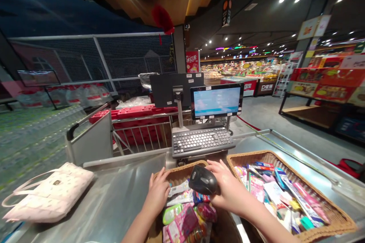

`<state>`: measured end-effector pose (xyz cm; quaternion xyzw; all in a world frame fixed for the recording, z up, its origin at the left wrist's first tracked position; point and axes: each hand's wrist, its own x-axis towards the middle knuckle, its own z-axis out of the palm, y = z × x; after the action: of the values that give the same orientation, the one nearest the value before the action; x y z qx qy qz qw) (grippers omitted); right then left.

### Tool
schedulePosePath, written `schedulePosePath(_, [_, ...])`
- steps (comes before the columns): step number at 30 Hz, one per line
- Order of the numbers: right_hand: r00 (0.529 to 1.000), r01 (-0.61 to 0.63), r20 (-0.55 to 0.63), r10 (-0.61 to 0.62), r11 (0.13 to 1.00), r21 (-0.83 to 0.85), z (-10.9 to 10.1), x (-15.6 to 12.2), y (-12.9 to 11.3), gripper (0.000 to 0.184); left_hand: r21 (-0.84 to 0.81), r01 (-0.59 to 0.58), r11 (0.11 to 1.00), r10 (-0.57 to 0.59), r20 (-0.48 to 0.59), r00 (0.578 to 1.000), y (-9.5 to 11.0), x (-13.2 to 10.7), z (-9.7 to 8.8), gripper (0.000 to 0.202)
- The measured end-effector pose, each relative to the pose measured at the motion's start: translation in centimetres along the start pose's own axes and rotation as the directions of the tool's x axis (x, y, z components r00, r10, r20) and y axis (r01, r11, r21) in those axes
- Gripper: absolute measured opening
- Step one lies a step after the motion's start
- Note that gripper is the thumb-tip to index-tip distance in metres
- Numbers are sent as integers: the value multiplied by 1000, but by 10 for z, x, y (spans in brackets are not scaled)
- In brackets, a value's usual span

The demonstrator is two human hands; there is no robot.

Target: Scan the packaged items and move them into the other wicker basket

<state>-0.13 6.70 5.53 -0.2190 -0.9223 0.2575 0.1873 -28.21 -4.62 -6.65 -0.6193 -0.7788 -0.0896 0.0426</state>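
A black handheld barcode scanner (203, 179) is gripped by the right hand (229, 189), its fingers closed over the scanner's back, above the left wicker basket (182, 171). The left hand (157, 193) is half curled at that basket's rim, beside bright packets (181, 220); whether anything is held in it cannot be told. Scanning appears to be the step in hand. No packet is raised to the scanner, so a packet's lifting is judged to be called for.
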Motion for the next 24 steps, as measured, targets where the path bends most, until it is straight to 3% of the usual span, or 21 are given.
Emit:
schedulePosePath(3, [1000,-15,11,14,999,41,-3,-3,-1,49,55,23,998,-22,-18,1000,-2,5,7,23])
schedulePosePath(6, [999,-27,-24,29,998,58,-13,-12,6,53,32,-39,999,41,-65,997,6,18,5,24])
schedulePosePath(10, [989,-100,-107,101,995,19,-40,-37,27,57,-59,-203,977,195,-120,973,42,52,-7,23])
schedulePosePath(13, [968,-160,-200,148,986,-42,-69,-60,50,55,-115,-341,933,323,-154,934,89,85,-13,24])
schedulePosePath(17, [930,-237,-311,193,965,-109,-108,-90,83,59,-177,-493,852,466,-172,868,172,126,-6,26])
schedulePosePath(20, [898,-293,-376,228,948,-123,-132,-109,108,64,-227,-553,801,548,-91,831,240,152,12,26])
schedulePosePath(24, [869,-345,-404,285,935,-83,-151,-129,136,59,-303,-558,772,597,47,801,320,178,50,35])
